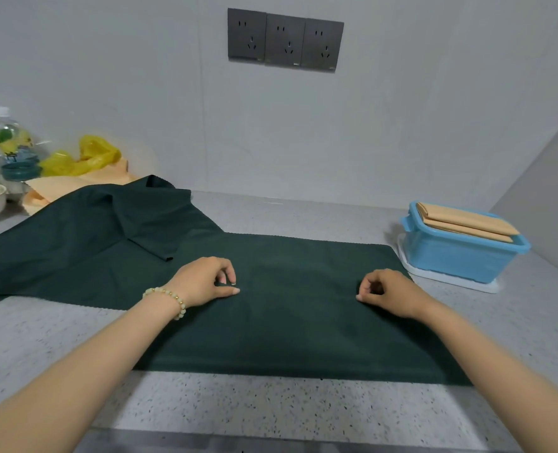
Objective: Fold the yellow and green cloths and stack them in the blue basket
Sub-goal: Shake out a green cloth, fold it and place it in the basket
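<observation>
Speckled counter [271,403] carries the green cloth [287,322] under both hands. Left hand [202,281] and right hand [387,294] pinch its fabric with curled fingers. Blue basket [457,253], beyond the right hand, holds folded yellow cloths [464,220].

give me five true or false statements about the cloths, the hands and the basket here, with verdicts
1. Both hands, left hand and right hand, rest on the green cloth. True.
2. The blue basket is empty. False: folded yellow cloths already lie in it.
3. The basket stands to the person's left. False: it stands on the right, beside the green cloth.
4. A bead bracelet is on the left wrist. True.
5. The green cloth is folded into a small square. False: its near part lies flat in a wide rectangle and the far left part is rumpled on the counter.
</observation>
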Motion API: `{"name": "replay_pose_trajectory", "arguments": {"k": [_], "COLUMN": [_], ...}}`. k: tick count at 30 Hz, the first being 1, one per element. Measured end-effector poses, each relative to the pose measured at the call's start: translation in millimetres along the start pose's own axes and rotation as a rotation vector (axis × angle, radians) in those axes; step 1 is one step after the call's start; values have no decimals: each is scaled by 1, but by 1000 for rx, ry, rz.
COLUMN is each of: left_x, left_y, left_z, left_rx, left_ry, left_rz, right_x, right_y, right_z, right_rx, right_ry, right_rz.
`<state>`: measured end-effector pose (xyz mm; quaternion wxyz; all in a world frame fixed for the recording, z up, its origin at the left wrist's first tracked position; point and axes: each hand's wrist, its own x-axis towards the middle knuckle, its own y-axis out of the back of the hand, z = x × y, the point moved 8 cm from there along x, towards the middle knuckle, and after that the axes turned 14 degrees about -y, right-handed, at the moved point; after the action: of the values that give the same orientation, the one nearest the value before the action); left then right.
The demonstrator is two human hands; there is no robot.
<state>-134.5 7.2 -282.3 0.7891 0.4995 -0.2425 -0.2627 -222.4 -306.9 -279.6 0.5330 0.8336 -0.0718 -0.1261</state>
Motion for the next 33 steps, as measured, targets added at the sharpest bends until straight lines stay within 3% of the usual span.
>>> {"name": "replay_pose_trajectory", "arguments": {"k": [12, 15, 18, 20, 22, 26, 33], "left_x": [-1, -3, -12, -20, -24, -27, -36], "left_y": [1, 5, -3, -18, -40, -80, -87], "left_z": [-5, 7, 36, 65, 84, 87, 74], "left_rx": [22, 156, 275, 206, 165, 236, 253], "left_ry": [44, 33, -32, -102, -76, 82, 150], "left_rz": [118, 143, 208, 245, 185, -38, -8], "right_x": [3, -2, -18, -36, -51, -67, -67], "right_y": [2, 3, 7, 3, -14, -65, -104], "right_z": [3, 0, -21, -44, -66, -103, -103], "right_rx": [42, 24, -171, -122, -38, -105, -173], "right_ry": [-85, -127, -76, -9, 43, 99, 74], "right_rz": [78, 86, 278, 380, 362, 225, 161]}}
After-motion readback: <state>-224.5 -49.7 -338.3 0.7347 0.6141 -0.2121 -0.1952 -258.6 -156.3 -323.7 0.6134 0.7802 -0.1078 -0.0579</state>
